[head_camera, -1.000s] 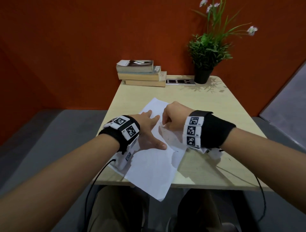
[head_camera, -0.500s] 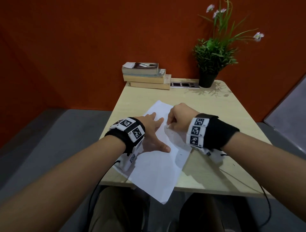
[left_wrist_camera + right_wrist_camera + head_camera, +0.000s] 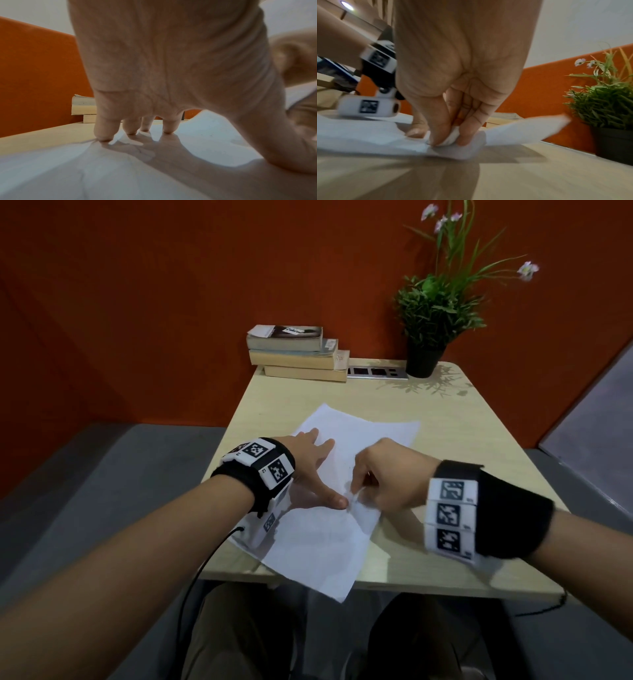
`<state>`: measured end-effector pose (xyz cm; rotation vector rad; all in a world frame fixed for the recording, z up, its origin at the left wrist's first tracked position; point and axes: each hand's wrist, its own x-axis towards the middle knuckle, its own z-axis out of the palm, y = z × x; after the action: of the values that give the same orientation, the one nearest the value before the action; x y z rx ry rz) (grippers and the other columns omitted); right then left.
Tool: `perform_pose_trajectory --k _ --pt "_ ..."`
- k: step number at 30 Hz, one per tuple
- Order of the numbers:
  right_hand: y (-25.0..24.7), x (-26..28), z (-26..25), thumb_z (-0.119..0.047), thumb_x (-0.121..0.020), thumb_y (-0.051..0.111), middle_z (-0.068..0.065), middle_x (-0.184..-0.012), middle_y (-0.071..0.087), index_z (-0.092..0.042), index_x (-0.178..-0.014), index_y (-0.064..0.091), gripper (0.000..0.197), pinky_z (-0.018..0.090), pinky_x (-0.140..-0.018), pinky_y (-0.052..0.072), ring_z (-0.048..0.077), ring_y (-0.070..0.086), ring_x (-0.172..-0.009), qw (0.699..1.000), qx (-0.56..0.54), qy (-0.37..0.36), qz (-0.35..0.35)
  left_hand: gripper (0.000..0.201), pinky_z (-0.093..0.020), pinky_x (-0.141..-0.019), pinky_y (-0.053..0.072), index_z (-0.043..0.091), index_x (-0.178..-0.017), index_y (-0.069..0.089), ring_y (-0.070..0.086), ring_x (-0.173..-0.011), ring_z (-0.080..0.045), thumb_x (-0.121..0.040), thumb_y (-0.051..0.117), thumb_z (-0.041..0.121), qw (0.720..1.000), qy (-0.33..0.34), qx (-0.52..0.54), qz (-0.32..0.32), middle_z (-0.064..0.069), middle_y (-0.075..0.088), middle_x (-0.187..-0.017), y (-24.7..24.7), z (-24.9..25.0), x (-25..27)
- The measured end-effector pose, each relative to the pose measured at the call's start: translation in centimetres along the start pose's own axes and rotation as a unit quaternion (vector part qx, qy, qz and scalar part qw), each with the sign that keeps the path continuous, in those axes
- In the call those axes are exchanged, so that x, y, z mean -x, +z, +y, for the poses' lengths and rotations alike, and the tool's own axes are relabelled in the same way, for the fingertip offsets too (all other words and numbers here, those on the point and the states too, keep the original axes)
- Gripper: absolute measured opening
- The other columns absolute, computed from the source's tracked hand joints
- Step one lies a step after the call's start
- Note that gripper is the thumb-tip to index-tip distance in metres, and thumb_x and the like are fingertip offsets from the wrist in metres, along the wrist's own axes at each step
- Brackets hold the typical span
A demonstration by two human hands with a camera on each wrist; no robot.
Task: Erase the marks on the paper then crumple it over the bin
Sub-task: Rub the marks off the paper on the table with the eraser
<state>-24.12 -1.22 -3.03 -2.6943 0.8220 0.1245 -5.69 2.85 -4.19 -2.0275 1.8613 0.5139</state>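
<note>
A white sheet of paper [image 3: 318,546] lies slanted on the light wooden table [image 3: 445,433], its near corner hanging over the front edge. My left hand [image 3: 310,470] lies flat on the sheet with fingers spread, fingertips [image 3: 104,136] and thumb pressing it down. My right hand [image 3: 387,477] is curled and pinches a small white eraser [image 3: 452,136] between thumb and fingers, its tip on the paper [image 3: 368,136] beside my left thumb. The paper's far edge lifts slightly in the right wrist view. No bin is in view.
A stack of books [image 3: 298,354] sits at the table's back left, a potted plant [image 3: 435,313] at the back right, a socket strip [image 3: 376,372] between them. An orange wall stands behind; grey floor lies on both sides. My knees show under the table.
My right hand has slid along the paper toward me, now next to my left thumb. The left hand keeps pressing the sheet. The head view has tilted slightly.
</note>
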Motion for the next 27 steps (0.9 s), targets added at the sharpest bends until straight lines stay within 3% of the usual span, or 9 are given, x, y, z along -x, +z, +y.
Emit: perform_pose_trajectory --k 2,3,8,10,13,15,17,20,27 --pt "-0.6 -1.4 -0.2 -0.023 -0.076 0.067 -0.009 -0.080 0.071 -0.022 -0.083 0.079 0.013 0.027 -0.070 0.059 0.010 0.068 -0.075 1.000 -0.002 0.011 0.007 0.130 -0.043 -0.119 0.024 0.030 -0.159 -0.011 0.007 -0.154 -0.023 -0.066 0.058 0.089 1.000 -0.007 0.002 0.003 -0.001 -0.013 -0.168 -0.2 0.0 -0.3" --pt "-0.9 -1.9 -0.3 -0.025 -0.077 0.069 -0.007 -0.080 0.072 -0.021 -0.083 0.079 0.012 0.029 -0.070 0.060 0.011 0.069 -0.075 1.000 0.001 0.013 0.007 0.131 -0.043 -0.119 0.023 0.030 -0.160 -0.011 0.007 -0.154 -0.023 -0.066 0.058 0.089 1.000 -0.011 0.003 0.002 -0.003 -0.013 -0.168 -0.3 -0.2 -0.6" --pt "-1.0 -1.8 1.1 -0.026 -0.080 0.072 -0.010 -0.077 0.069 -0.019 -0.088 0.078 0.012 0.017 -0.064 0.050 0.007 0.065 -0.073 0.999 -0.016 0.034 0.018 0.124 -0.044 -0.109 0.038 0.018 -0.154 0.024 0.037 -0.141 -0.028 -0.060 0.062 0.090 0.999 -0.011 0.023 0.025 -0.010 0.025 -0.159 -1.0 -0.9 -1.7" --pt "-0.5 -1.1 1.8 -0.024 -0.080 0.074 -0.015 -0.075 0.066 -0.020 -0.089 0.078 0.010 0.011 -0.062 0.043 -0.001 0.061 -0.070 0.999 -0.029 0.033 0.013 0.115 -0.047 -0.111 0.036 0.015 -0.151 0.030 0.036 -0.141 -0.028 -0.065 0.066 0.083 0.999 0.003 0.038 0.031 -0.010 0.027 -0.157 -1.0 -0.8 -1.8" --pt "-0.5 -0.4 2.4 -0.024 -0.081 0.075 -0.016 -0.081 0.073 -0.024 -0.090 0.080 0.010 0.016 -0.067 0.050 -0.002 0.063 -0.074 0.998 -0.049 0.035 0.007 0.095 -0.042 -0.117 0.028 0.026 -0.153 0.036 0.028 -0.146 -0.023 -0.076 0.067 0.072 0.994 0.067 0.067 0.045 -0.006 0.025 -0.161 -0.7 -0.7 -1.7" --pt "-0.7 -0.4 2.4 -0.025 -0.081 0.075 -0.014 -0.085 0.075 -0.026 -0.091 0.080 0.011 0.020 -0.073 0.055 0.001 0.066 -0.080 0.998 -0.045 0.037 -0.003 0.078 -0.030 -0.115 0.022 0.033 -0.155 0.034 0.024 -0.148 -0.020 -0.088 0.064 0.060 0.990 0.113 0.076 0.039 -0.003 0.017 -0.166 -0.4 -0.5 -1.7" --pt "-0.8 -0.7 2.3 -0.027 -0.081 0.073 -0.013 -0.082 0.074 -0.027 -0.089 0.080 0.010 0.022 -0.073 0.056 0.005 0.067 -0.080 0.998 -0.040 0.044 0.002 0.073 -0.025 -0.108 0.024 0.034 -0.157 0.030 0.028 -0.146 -0.020 -0.094 0.060 0.055 0.988 0.128 0.074 0.032 0.000 0.010 -0.168 0.0 -0.2 -1.6" --pt "-0.9 -1.7 2.1 -0.030 -0.081 0.070 -0.015 -0.073 0.067 -0.026 -0.082 0.077 0.007 0.023 -0.068 0.055 0.008 0.066 -0.075 0.997 -0.027 0.059 0.035 0.102 -0.033 -0.119 0.021 0.037 -0.160 0.015 0.016 -0.152 -0.015 -0.078 0.056 0.082 0.991 0.122 0.060 0.020 0.006 -0.001 -0.169 1.0 0.0 -1.3" --pt "-0.4 -3.4 2.3 -0.015 -0.084 0.069 -0.003 -0.083 0.073 -0.017 -0.088 0.078 0.010 0.027 -0.072 0.056 0.017 0.068 -0.079 0.993 -0.023 0.074 0.090 0.120 -0.049 -0.124 0.010 0.048 -0.156 -0.008 -0.016 -0.152 -0.012 -0.064 0.056 0.092 0.996 0.089 0.020 -0.013 0.013 -0.021 -0.165 0.9 0.2 -0.3"
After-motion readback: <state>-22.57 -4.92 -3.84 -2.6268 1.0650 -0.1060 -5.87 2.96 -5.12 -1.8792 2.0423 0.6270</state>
